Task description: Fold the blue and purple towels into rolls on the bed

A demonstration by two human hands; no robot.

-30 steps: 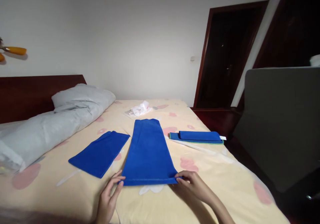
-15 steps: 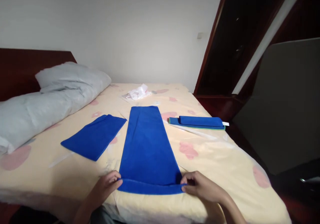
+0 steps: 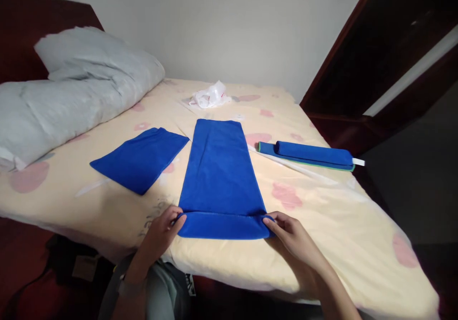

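A long blue cloth lies flat on the bed, its near end turned up into a wide fold. My left hand pinches the left corner of that fold between thumb and fingers. At the opposite corner, my right hand grips the fold with the thumb on top. To the left lies another blue cloth, spread at an angle. A rolled blue cloth with a white tag rests on a green-edged blue piece at the right.
The bed has a cream sheet with pink flowers. A grey quilt is heaped on the left by the dark headboard. Toward the wall sits a crumpled white plastic bag. A dark bag is on the floor at lower left.
The near fold of the cloth has become wider, and both hands still hold its corners. The camera view has tilted down, showing more of the floor and lap.
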